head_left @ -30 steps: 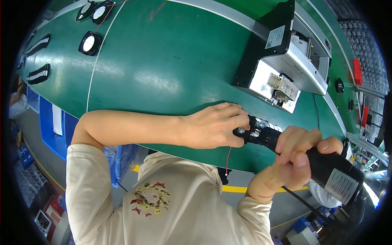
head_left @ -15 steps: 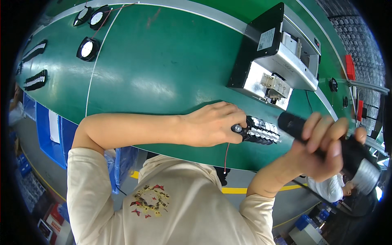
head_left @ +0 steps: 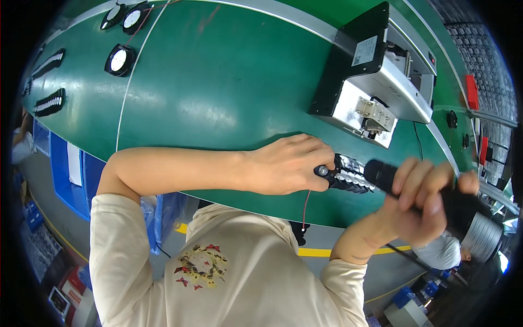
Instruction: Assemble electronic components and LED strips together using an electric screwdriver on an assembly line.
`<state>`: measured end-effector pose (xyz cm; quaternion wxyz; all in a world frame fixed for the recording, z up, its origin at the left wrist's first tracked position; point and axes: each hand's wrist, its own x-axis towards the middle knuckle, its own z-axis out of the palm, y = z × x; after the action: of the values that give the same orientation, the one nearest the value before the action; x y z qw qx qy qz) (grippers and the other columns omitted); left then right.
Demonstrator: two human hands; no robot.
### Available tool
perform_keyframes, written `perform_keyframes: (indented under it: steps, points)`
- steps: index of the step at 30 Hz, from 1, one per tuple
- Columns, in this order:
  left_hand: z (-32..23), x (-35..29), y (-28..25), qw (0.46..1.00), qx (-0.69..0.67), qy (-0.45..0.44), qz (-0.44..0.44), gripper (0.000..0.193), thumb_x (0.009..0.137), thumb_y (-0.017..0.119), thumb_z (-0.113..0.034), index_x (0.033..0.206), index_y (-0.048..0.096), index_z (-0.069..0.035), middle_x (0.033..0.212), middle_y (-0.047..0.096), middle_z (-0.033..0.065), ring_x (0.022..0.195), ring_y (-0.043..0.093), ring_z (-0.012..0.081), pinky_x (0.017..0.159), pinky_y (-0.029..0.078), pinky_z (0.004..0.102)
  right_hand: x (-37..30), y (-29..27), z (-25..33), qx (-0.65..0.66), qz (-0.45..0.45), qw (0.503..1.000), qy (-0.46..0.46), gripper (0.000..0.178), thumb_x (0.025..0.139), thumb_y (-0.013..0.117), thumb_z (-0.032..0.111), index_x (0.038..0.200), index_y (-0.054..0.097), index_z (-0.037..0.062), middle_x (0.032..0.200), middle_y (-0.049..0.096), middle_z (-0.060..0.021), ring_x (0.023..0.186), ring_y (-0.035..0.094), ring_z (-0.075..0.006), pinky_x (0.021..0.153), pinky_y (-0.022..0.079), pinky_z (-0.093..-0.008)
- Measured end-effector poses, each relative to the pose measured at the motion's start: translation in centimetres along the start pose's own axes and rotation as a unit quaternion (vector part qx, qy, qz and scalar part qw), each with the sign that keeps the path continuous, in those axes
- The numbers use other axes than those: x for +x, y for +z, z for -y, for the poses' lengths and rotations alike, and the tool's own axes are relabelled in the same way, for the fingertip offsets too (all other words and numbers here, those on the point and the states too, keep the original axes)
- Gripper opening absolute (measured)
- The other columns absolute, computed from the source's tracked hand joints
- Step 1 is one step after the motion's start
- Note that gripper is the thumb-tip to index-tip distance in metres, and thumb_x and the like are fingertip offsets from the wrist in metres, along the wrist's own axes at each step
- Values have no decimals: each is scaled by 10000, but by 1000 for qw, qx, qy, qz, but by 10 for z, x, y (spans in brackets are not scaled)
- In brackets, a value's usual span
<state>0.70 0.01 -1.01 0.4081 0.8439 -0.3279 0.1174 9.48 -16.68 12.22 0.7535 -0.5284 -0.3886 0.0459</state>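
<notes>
My left hand [head_left: 297, 163] grips the near end of a black segmented strip [head_left: 351, 177] with shiny silver pieces along it, pressing it on the green table. A round metal screw head shows beside the fingertips, and a thin red wire [head_left: 305, 210] hangs below that end over the table edge. My right hand [head_left: 419, 204], slightly blurred, is wrapped round a black corded tool [head_left: 463, 210] that looks like an electric screwdriver. Its narrow black end points left and overlaps the strip's far end in view; whether they touch I cannot tell.
A black and silver bench machine [head_left: 376, 82] stands beyond the strip. Several black round-faced parts [head_left: 119, 60] and similar strips [head_left: 50, 102] lie at the table's left. Blue bins [head_left: 68, 180] stand below the left edge. A person [head_left: 441, 252] is at the lower right.
My right hand has brought the tool leftward, so its narrow end now overlaps the strip. My left hand keeps its grip. The whole view has shifted slightly.
</notes>
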Motion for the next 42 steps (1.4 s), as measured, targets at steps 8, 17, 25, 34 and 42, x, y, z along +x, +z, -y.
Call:
perform_keyframes:
  steps: [8,17,25,34,42]
  points:
    - [0,-1,-1,1000,-4,-5,-10,171,723,700,-160,894,713,-159,1142,578,66,1189,553,324,993,467,443,-41,4,1,-1,-28,999,35,464,824,617,-41,1181,366,116,665,520,-66,446,502,-169,450,477,-362]
    - [-2,-1,2,1000,-18,-2,-25,101,753,715,-178,839,703,-127,1150,544,79,1183,546,339,991,471,454,-48,8,-2,-63,108,992,-14,397,804,599,-51,1119,403,90,673,511,-59,472,520,-150,474,492,-323]
    - [-10,4,-9,997,-69,-38,-19,229,631,764,-85,853,707,-98,1226,499,155,1145,548,370,935,488,469,-49,12,-4,-49,30,998,-9,392,807,640,-14,1104,405,91,667,516,-45,463,508,-149,467,476,-331]
    - [-10,1,-91,980,-65,-117,148,375,628,751,-54,982,644,-122,1278,550,65,1255,458,319,1015,310,457,-31,-21,34,53,-58,987,-143,512,798,666,70,1263,456,112,622,517,18,428,530,-109,448,477,-217]
    - [154,3,-203,898,277,-214,-268,401,742,697,-97,1123,582,-46,1140,595,162,1061,599,301,945,464,385,-40,-29,21,-45,-90,985,-138,518,821,640,35,1268,382,73,630,526,-32,452,525,-133,445,467,-276]
